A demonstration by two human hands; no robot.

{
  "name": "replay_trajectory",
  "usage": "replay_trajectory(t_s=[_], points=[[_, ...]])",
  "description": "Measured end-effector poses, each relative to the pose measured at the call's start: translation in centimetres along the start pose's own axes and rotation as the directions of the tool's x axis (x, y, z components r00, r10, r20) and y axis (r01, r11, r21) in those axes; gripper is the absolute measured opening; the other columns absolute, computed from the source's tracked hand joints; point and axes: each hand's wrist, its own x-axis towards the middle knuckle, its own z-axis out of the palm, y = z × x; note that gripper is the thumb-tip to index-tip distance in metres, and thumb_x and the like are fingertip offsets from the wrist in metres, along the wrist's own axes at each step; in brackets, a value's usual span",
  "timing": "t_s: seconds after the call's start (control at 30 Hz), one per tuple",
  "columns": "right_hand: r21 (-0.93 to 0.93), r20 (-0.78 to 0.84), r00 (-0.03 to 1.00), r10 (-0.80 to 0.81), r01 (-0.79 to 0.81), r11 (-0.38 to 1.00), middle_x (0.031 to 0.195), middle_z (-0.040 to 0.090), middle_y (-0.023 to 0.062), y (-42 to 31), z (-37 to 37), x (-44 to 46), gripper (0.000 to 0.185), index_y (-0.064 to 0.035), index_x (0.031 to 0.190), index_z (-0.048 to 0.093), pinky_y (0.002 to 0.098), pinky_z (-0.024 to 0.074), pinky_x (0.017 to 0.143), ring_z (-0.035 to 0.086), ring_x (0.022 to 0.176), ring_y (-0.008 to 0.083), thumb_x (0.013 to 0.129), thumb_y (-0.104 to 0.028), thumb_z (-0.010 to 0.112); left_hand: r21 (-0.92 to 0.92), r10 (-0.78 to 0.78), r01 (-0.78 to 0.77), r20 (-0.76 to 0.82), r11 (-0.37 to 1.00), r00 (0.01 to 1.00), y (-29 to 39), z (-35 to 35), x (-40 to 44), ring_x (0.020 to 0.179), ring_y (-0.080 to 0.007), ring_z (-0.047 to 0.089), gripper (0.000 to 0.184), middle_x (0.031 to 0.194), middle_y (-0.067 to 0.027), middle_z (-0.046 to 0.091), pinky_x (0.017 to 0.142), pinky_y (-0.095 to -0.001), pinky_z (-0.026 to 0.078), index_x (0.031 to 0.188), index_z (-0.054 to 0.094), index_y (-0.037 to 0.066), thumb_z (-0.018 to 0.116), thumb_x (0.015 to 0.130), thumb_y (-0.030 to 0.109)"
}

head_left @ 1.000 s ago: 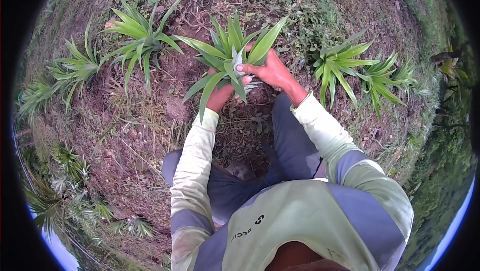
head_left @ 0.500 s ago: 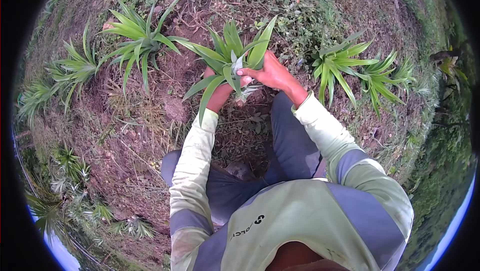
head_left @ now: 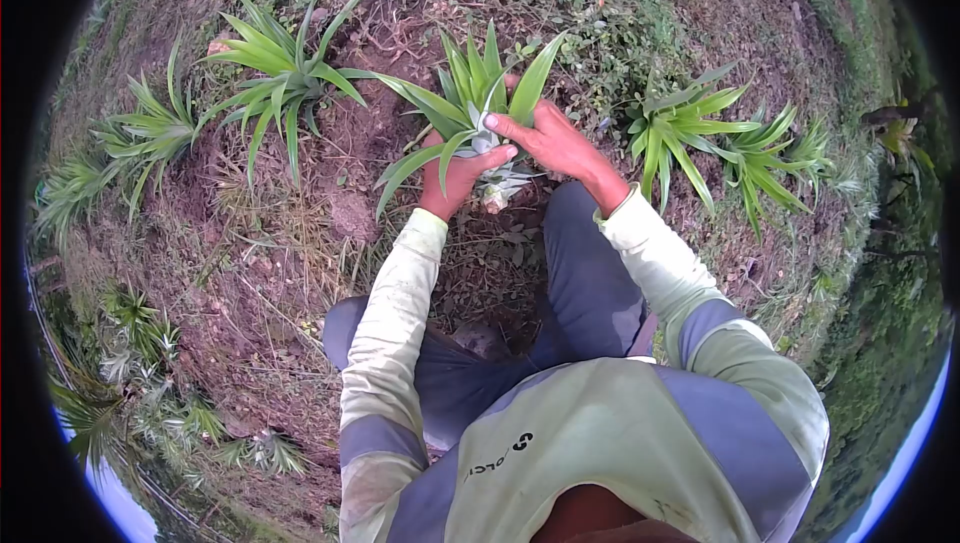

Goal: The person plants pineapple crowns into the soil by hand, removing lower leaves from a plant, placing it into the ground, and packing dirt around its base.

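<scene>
Leafy plant (head_left: 477,91) at upper centre looks light, springy, best held near its base (head_left: 493,202); left hand (head_left: 461,177) and right hand (head_left: 557,143) clasp it.

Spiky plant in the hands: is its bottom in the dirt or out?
Out. The left hand and right hand hold the spiky plant, and its pale bottom end shows uncovered.

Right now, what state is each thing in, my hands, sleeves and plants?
Left hand: closed on the held plant.
Right hand: gripping it too.
Held plant: out of the soil, stub end exposed, leaves spread.
Nearest plant on the left: standing in the ground, leaves fanned.
Nearest plant on the right: likewise.
Sleeves: down to the wrists.
</scene>
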Motion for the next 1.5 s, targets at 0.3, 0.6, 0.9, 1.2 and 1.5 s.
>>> replay_trajectory(t_s=[0.3, 0.6, 0.9, 1.2, 1.5], points=[[-0.212, 0.022, 0.999, -0.040, 0.044, 0.976, 0.144, 0.049, 0.0293, -0.9, 1.4, -0.3, 0.070, 0.0029, 0.150, 0.034, 0.0462, 0.0375, 0.112, 0.048, 0.135, 0.0428, 0.104, -0.047, 0.051, -0.018, 0.003, -0.004, -0.056, 1.000, 0.998, 0.6, 0.7, -0.8, 0.091, -0.0172, 0.069, 0.047, 0.104, -0.0076, 0.073, 0.081, -0.0331, 0.057, 0.113, 0.067, 0.001, 0.089, 0.072, 0.008], [-0.416, 0.060, 0.990, 0.128, -0.092, 0.905, 0.160, 0.025, 0.0298, -1.1, 1.5, -0.7, 0.093, 0.0044, 0.158, 0.007, 0.0442, 0.0315, 0.120, 0.031, 0.147, 0.0425, 0.102, -0.065, 0.034, 0.112, 0.009, -0.005, -0.029, 0.994, 1.000, 0.0, 1.2, -1.0, 0.095, -0.0195, 0.067, 0.059, 0.109, -0.0084, 0.070, 0.083, -0.0355, 0.055, 0.120, 0.062, 0.000, 0.091, 0.069, 0.009], [-0.456, 0.140, 0.990, 0.001, 0.064, 0.888, 0.162, 0.025, 0.0253, -0.5, 2.0, -0.1, 0.091, -0.0029, 0.159, -0.009, 0.0406, 0.0312, 0.120, 0.035, 0.145, 0.0416, 0.103, -0.064, 0.030, 0.059, 0.118, -0.114, -0.076, 0.992, 0.990, -1.9, 1.9, -0.9, 0.091, -0.0180, 0.068, 0.038, 0.103, -0.0080, 0.071, 0.078, -0.0351, 0.055, 0.110, 0.063, -0.001, 0.083, 0.078, 0.006], [-0.445, 0.145, 0.988, -0.052, 0.112, 0.889, 0.154, 0.032, 0.0353, -2.3, 2.4, 0.4, 0.105, 0.0132, 0.155, 0.006, 0.0437, 0.0325, 0.119, 0.039, 0.142, 0.0439, 0.099, -0.073, 0.027, 0.098, 0.124, -0.107, -0.189, 0.990, 0.974, -5.0, 1.8, -0.4, 0.098, -0.0171, 0.066, 0.036, 0.107, -0.0097, 0.069, 0.084, -0.0348, 0.054, 0.115, 0.060, -0.002, 0.077, 0.084, 0.002], [-0.446, 0.137, 0.990, -0.042, 0.099, 0.890, 0.153, 0.037, 0.0329, -3.0, 2.7, 1.0, 0.108, 0.0127, 0.154, 0.015, 0.0451, 0.0374, 0.115, 0.045, 0.138, 0.0442, 0.096, -0.077, 0.029, 0.049, 0.158, -0.152, -0.153, 0.987, 0.976, -4.7, 1.5, 0.2, 0.123, -0.0257, 0.061, 0.050, 0.134, -0.0141, 0.060, 0.104, -0.0391, 0.050, 0.141, 0.046, 0.001, 0.066, 0.095, 0.007]])
